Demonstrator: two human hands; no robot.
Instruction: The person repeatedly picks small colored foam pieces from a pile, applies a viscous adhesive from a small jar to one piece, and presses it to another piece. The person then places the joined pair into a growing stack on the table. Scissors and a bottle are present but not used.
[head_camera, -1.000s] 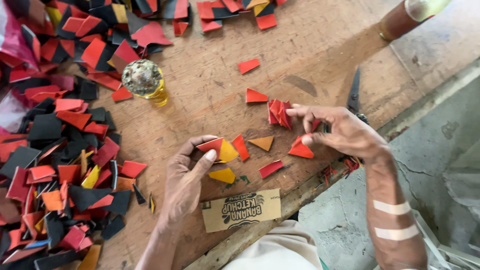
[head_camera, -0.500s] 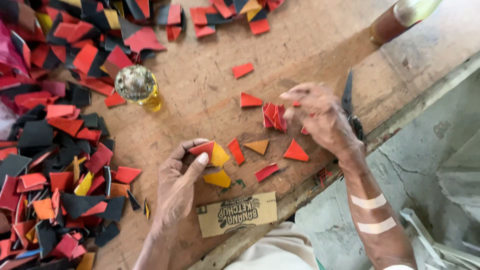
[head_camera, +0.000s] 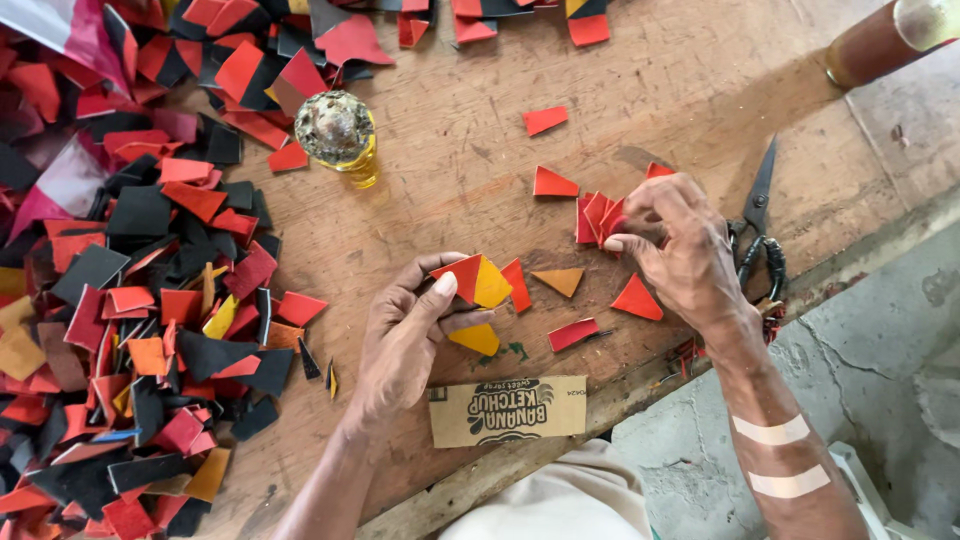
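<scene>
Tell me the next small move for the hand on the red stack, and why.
Probably lift one triangle off the small red stack and carry it across to the left hand. The right hand has its fingertips pinched on that stack, while the left hand holds a red and yellow pair fanned out, with room beside it.

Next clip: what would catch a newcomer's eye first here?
The big heap of red, black and yellow scraps covering the table's left side. At centre, the left hand pinches a red and a yellow triangle, while the right hand fingers a small red stack. Scissors lie just right of that hand, and a yellow bottle stands near the heap.
</scene>
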